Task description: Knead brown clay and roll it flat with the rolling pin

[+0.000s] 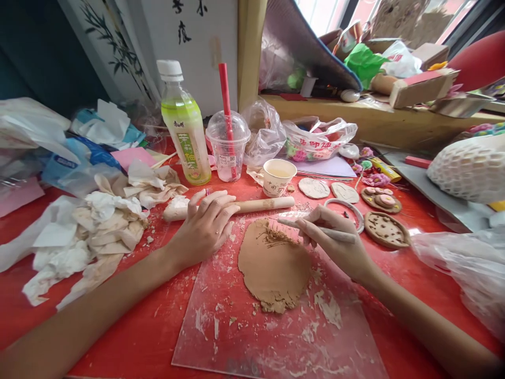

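A flat brown clay slab [272, 268], roughly oval with a cracked lower edge, lies on a clear sheet [221, 337]. Dark scratches and crumbs mark its upper right part. My right hand [329, 231] pinches a slim pen-like clay tool [339, 234], its tip over the slab's upper edge. To the left, my left hand [207, 223] rests across a wooden rolling pin [264, 204], fingers extended and loosely apart. The pin lies behind the slab, and its left part is covered by this hand.
Behind stand a paper cup [278, 181], a lidded plastic cup [228, 142] with a red straw and a drink bottle [185, 131]. Crumpled tissues [90, 226] fill the left. Clay discs [386, 230], a clear ring [357, 213] and plastic bags [465, 263] are at the right.
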`<state>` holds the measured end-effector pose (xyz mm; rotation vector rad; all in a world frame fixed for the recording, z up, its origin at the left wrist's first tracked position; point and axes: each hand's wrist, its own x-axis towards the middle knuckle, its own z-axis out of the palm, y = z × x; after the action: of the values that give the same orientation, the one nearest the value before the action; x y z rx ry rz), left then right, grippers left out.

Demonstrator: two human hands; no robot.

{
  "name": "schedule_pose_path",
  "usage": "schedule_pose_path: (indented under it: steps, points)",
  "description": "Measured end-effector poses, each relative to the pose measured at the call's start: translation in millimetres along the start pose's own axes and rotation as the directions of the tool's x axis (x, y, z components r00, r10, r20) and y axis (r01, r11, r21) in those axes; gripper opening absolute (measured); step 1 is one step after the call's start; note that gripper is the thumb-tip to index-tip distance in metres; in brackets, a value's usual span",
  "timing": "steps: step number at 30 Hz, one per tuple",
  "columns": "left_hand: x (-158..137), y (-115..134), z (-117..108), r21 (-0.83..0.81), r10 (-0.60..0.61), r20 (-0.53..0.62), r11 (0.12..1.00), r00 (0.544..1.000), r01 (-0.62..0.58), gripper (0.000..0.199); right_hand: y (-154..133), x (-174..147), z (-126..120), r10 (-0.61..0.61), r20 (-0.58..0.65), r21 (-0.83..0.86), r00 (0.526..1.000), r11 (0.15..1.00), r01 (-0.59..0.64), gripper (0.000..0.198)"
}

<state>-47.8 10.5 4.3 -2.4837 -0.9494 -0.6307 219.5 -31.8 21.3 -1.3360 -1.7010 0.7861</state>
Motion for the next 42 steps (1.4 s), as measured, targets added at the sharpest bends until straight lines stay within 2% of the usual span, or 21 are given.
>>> schedule_pose_path:
  steps: [6, 14, 16, 20, 22, 25, 31, 33, 37, 42]
  points:
    - [-1, -1, 1, 0.003, 0.018, 0.006, 1.0, 1.0, -0.018, 0.034, 7, 13, 0, -0.065, 0.114, -0.089, 0.991, 0.993, 0.075, 0.028]
    - [-1, -1, 3, -0.017, 0.019, 0.004, 1.0, 1.0, -0.019, 0.034, 3, 8, -7, -0.09, 0.229, -0.064, 0.969, 0.992, 0.107, 0.032]
    - [-1, 0, 3, -0.016, 0.018, 0.005, 1.0, 1.0, -0.018, 0.034, 3, 11, -8, -0.08, 0.21, -0.033, 0.974, 0.995, 0.089, 0.033]
    - [-1, 0, 2, -0.015, 0.016, 0.01, 1.0, 1.0, -0.016, 0.033, 7, 21, -5, -0.07, 0.068, 0.065, 0.995, 0.996, 0.066, 0.031]
    - [0, 0, 2, -0.016, 0.014, 0.014, 1.0, 1.0, -0.014, 0.032, 10, 26, -1, -0.062, 0.103, 0.021, 0.993, 0.998, 0.06, 0.029]
    - [0, 0, 2, -0.023, 0.012, 0.013, 1.0, 1.0, -0.012, 0.031, 12, 27, 1, -0.079, 0.236, -0.045, 0.969, 0.995, 0.092, 0.029]
    - [-1, 0, 2, -0.041, 0.014, 0.019, 0.999, 1.0, -0.013, 0.032, 8, 24, -11, -0.063, 0.337, -0.02, 0.939, 0.997, 0.074, 0.033]
    - [-2, 0, 2, -0.047, 0.011, 0.025, 0.999, 1.0, -0.01, 0.032, 6, 26, -15, -0.062, 0.322, 0.021, 0.945, 0.998, 0.059, 0.032]
    - [-2, 0, 3, -0.05, 0.013, 0.017, 0.999, 1.0, -0.012, 0.032, 6, 31, -11, -0.08, 0.176, 0.092, 0.981, 0.994, 0.065, 0.028]
    - [-2, 0, 4, -0.06, 0.004, 0.011, 0.998, 1.0, -0.004, 0.033, 10, 31, -1, -0.01, 0.303, 0.004, 0.953, 1.0, 0.009, 0.029]
